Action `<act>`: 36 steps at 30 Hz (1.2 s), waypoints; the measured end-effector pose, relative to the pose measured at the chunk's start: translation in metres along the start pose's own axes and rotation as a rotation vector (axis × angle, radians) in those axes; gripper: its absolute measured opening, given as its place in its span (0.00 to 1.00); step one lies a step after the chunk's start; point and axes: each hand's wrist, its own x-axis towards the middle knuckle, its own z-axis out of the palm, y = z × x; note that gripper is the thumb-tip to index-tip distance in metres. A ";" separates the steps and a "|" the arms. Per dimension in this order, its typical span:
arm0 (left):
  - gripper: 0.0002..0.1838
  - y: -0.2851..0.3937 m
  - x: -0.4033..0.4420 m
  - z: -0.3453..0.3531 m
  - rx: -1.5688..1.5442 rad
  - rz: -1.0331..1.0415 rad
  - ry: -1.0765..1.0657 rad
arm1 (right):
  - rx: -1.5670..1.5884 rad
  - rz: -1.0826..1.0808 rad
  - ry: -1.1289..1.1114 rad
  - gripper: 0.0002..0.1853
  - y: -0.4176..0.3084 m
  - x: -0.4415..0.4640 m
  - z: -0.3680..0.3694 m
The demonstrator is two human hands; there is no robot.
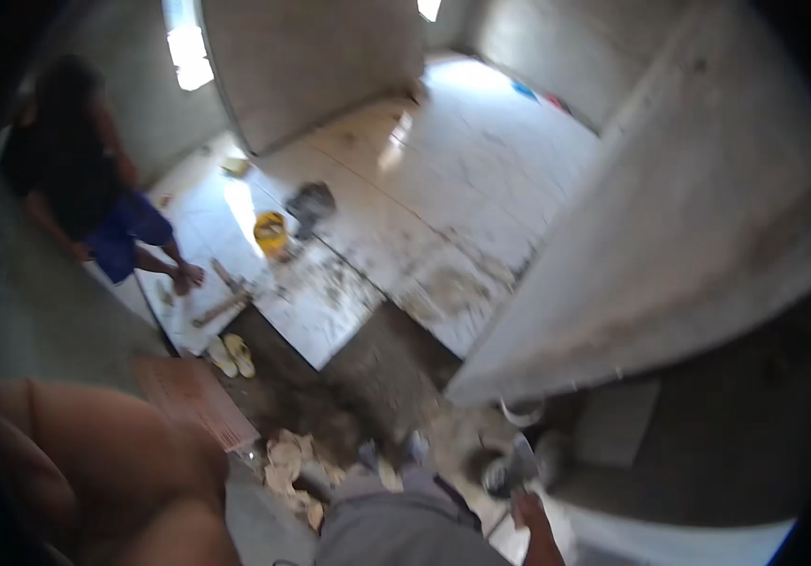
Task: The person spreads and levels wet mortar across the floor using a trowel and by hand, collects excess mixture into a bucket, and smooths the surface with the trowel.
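Head view shows tiles [367, 198] covering the floor's far side, bare ground [377, 368] along their near edges, right grip [530, 514] around an apparent trowel [524, 460]; left grip, I cannot tell.

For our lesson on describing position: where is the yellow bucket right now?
In the head view, the yellow bucket stands left of centre on the tiled floor, just beside the grey crumpled item.

A flat grey trowel [523, 459] sits at five o'clock, its blade pointing roughly toward twelve, details blurred, handle mostly hidden.
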 end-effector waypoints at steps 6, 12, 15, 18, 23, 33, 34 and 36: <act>0.25 -0.047 0.011 0.096 -0.248 0.091 0.014 | 0.227 0.260 -0.007 0.21 0.111 -0.031 0.027; 0.27 -0.049 0.031 0.175 -0.400 0.095 0.027 | 0.030 0.388 0.130 0.19 0.283 -0.009 0.078; 0.28 -0.054 0.025 0.232 -0.316 -0.010 0.069 | 0.164 -0.012 0.287 0.14 0.406 0.070 0.127; 0.29 -0.063 0.002 0.309 -0.065 -0.310 0.074 | 0.552 -0.087 0.207 0.14 0.382 0.072 0.093; 0.41 -0.071 -0.043 0.440 0.128 -0.856 -0.024 | 1.006 0.185 -0.130 0.12 0.302 0.077 -0.031; 0.51 -0.070 -0.055 0.512 0.493 -1.001 0.035 | 1.207 0.026 0.007 0.13 0.318 0.110 -0.203; 0.51 -0.069 -0.056 0.511 0.474 -1.005 0.057 | 1.215 0.045 0.000 0.13 0.316 0.101 -0.202; 0.49 -0.073 -0.065 0.516 0.428 -0.999 0.131 | 0.898 0.149 0.189 0.13 0.303 0.103 -0.211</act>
